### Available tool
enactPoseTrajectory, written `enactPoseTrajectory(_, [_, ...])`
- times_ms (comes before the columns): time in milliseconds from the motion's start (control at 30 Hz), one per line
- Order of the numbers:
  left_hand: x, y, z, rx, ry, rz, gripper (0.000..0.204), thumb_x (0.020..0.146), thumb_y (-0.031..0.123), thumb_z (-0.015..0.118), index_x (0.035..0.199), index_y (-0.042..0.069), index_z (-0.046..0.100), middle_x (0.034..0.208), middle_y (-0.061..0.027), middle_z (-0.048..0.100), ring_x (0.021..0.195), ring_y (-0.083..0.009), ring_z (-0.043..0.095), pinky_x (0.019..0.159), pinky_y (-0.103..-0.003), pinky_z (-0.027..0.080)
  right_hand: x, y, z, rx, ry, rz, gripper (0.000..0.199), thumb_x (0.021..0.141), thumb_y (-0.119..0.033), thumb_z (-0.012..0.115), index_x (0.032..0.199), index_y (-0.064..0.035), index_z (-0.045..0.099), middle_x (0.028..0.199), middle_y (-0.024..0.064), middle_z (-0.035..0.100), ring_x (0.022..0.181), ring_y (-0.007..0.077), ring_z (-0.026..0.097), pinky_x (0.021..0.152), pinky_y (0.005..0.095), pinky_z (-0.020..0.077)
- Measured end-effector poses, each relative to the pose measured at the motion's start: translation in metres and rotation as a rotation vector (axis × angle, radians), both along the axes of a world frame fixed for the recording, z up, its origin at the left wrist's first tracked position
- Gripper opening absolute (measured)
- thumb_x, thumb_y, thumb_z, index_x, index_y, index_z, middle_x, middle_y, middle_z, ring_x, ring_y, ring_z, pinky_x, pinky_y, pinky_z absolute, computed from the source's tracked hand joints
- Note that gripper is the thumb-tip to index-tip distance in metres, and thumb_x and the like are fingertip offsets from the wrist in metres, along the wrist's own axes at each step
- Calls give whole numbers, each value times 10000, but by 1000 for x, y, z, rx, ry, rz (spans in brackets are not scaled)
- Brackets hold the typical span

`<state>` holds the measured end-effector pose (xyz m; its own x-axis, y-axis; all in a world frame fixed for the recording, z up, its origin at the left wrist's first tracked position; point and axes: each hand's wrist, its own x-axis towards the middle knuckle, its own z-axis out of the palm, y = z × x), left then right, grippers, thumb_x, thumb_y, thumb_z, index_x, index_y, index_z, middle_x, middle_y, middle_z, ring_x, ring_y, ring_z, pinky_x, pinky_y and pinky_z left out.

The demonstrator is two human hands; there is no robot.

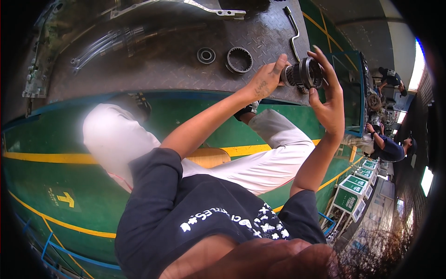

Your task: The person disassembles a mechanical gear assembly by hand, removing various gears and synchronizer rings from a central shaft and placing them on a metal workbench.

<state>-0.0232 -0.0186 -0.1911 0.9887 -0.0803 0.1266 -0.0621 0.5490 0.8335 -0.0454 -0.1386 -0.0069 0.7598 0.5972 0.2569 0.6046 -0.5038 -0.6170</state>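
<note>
Above the right front corner of the metal workbench (153, 76), both my hands hold a dark gear assembly (304, 74), a stack of toothed rings lying on its side. My left hand (267, 80) grips its left end, thumb up and the other fingers mostly hidden. At the right end, my right hand (331, 100) curves its thumb and fingers around the widest ring, whose open face shows. To the left of my left hand, a toothed steel ring (251, 60) rests on the bench. Beside it lies a smaller round bearing-like part (206, 56).
A cranked metal bar tool (295, 32) lies near the bench's right edge. Metal housing pieces (39, 76) stand at the far left, and a long bracket (223, 13) lies at the back. Two people (390, 146) work at another bench to the right.
</note>
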Motion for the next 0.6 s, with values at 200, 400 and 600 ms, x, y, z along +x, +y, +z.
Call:
enactPoseTrajectory(200, [-6, 6, 2, 60, 22, -24, 948, 1044, 851, 235, 1161, 42, 714, 832, -47, 621, 747, -139, 576, 715, -312, 483, -15, 25, -15, -142, -254, -129, 473, 896, -125, 774, 1340, -54, 629, 1399, 175, 582, 1198, 361, 669, 1038, 419, 550])
enactPoseTrajectory(400, [-16, 9, 17, 144, -228, 137, 758, 1116, 714, 262, 1359, 83, 603, 879, -76, 623, 772, -167, 583, 730, -332, 491, -2, 30, -35, -30, -393, -229, 327, 945, -209, 812, 1225, -77, 710, 1227, 136, 690, 1074, 352, 706, 950, 414, 566])
enactPoseTrajectory(600, [-14, 3, 18, 75, -226, 68, 646, 1145, 588, 324, 1293, 26, 608, 909, -121, 655, 780, -215, 603, 739, -368, 521, 2, 22, -43, -25, -477, -237, 210, 954, -185, 794, 1141, -90, 788, 1193, 128, 708, 1052, 320, 706, 932, 398, 565])
